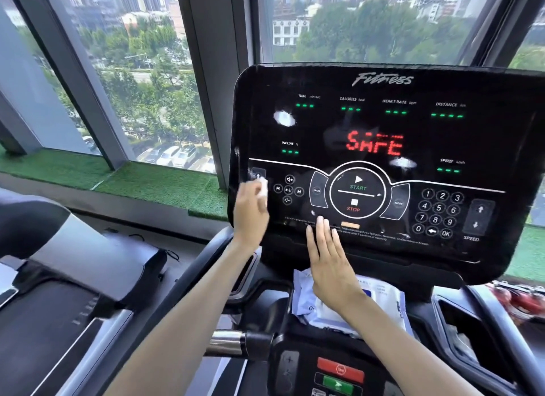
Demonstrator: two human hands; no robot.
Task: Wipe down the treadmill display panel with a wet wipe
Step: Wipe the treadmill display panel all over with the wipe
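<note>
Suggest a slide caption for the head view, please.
Left hand holds wet wipe on display panel; right hand touches it.

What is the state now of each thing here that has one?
display panel: powered on, showing SAFE in red.
wet wipe: bunched, held against the panel's left edge.
left hand: grips the wet wipe.
right hand: flat, fingers on the panel's lower edge.
wipe pack: lying below the panel.

The wet wipe [263, 187] is mostly hidden inside the left hand [250, 213]; the wipe pack [304, 297] is partly covered beneath the right hand [327, 260].
</note>
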